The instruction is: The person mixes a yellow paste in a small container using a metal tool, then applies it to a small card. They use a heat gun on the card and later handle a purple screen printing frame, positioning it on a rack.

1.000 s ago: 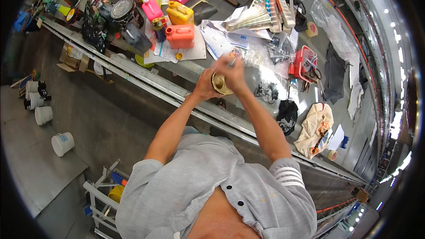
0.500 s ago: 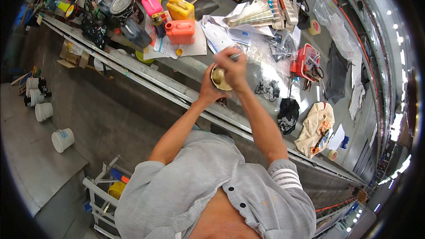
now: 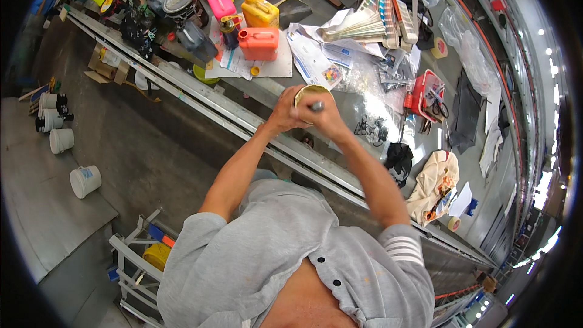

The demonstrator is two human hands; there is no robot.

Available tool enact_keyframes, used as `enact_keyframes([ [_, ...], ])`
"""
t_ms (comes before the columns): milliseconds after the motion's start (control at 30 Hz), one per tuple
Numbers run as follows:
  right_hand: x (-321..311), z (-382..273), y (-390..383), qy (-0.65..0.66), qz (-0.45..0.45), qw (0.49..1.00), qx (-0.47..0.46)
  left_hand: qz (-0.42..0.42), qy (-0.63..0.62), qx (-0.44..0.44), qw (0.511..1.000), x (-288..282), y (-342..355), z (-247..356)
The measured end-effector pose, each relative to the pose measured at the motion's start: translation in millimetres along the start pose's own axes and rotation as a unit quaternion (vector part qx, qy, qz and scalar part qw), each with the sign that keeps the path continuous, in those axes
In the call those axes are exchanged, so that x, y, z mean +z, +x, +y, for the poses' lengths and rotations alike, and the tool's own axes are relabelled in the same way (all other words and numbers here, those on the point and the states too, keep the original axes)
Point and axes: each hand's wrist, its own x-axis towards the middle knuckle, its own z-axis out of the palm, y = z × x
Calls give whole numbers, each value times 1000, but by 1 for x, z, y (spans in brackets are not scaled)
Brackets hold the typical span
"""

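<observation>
In front of me, over the near edge of the table, my left hand (image 3: 283,112) is wrapped round a small open can (image 3: 318,87). Its contents look tan-gold, and its lower part is hidden by my hands. My right hand (image 3: 328,120) is closed over the can's opening, gripping a stick-like tool with a rounded grey end (image 3: 316,106). The tool's far end goes down toward the can and is out of sight. An orange jerrycan (image 3: 259,44) stands just beyond my left hand on a paper sheet, with a loose yellow cap (image 3: 254,71) beside it.
Yellow jerrycan (image 3: 260,11), pink bottle (image 3: 221,3) and dark bottles crowd the far left. Fanned colour swatches (image 3: 364,24) lie on papers at the back. To the right are a red basket (image 3: 420,94) with scissors, black cloth (image 3: 398,161) and cream cloth bag (image 3: 434,183). A metal rail (image 3: 200,112) edges the table.
My right hand has dropped lower over the can, with the tool's grey end now facing up. The can's opening shows farther up and right. My view has shifted slightly.
</observation>
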Motion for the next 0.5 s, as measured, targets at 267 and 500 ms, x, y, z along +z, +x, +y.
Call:
enact_keyframes([
  [267,-14,-5,13,268,232,916,189,6,77,0,997,0,-2,1],
  [500,-36,-22,15,325,258,903,116,13,47,-5,999,-2,0,7],
])
